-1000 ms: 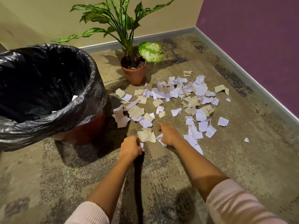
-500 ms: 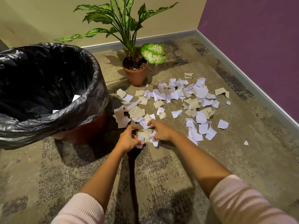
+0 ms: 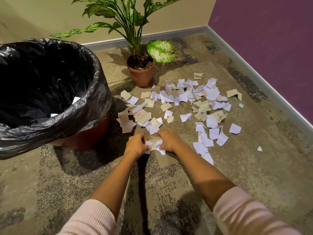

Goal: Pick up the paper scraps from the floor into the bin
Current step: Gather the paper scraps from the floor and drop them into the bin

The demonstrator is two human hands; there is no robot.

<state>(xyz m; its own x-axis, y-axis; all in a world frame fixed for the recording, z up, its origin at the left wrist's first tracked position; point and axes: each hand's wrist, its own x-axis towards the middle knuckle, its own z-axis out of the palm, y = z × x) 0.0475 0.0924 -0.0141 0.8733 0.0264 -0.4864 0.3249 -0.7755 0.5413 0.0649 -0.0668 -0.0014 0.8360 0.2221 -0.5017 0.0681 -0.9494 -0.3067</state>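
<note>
Hands meet just right of the bin [image 3: 97,92]: the left hand [image 3: 135,145] and right hand [image 3: 170,141] both curl around a small bunch of paper scraps [image 3: 155,143]. The main scatter [image 3: 186,99] lies farther right of the bin. Squeezing the bunch tight before lifting should keep pieces from slipping out.

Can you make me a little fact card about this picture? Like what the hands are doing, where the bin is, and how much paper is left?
Left hand: grips a bunch of scraps
Right hand: grips the same bunch, down by the floor
Bin: lined with a black bag, on the person's left, a few white pieces inside
Loose paper: many white and tan bits spread beyond the hands
Plant pot: behind the paper
Job: not done yet
</note>
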